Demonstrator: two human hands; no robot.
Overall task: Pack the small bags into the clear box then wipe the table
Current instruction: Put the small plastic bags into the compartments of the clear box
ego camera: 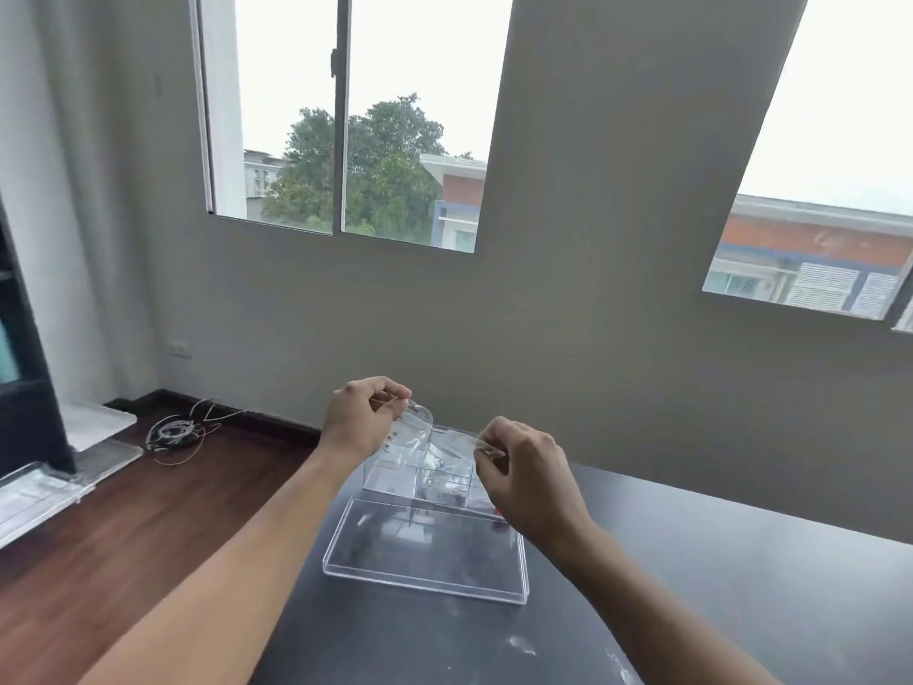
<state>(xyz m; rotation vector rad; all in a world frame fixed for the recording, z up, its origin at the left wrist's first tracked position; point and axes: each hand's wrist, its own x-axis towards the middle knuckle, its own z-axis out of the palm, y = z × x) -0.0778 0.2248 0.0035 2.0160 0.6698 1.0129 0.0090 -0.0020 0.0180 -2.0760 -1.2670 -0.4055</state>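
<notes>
1. You are holding a small clear bag (429,440) in the air above the clear box (420,474), each grip closed in a pinch on one end: left hand (363,417), right hand (526,474).
2. The box is sitting open near the table's (691,561) far left edge, against the wall.
3. Its clear lid (427,553) is lying flat just in front, close to the left edge.
4. Bare dark tabletop is stretching away on your right.
</notes>
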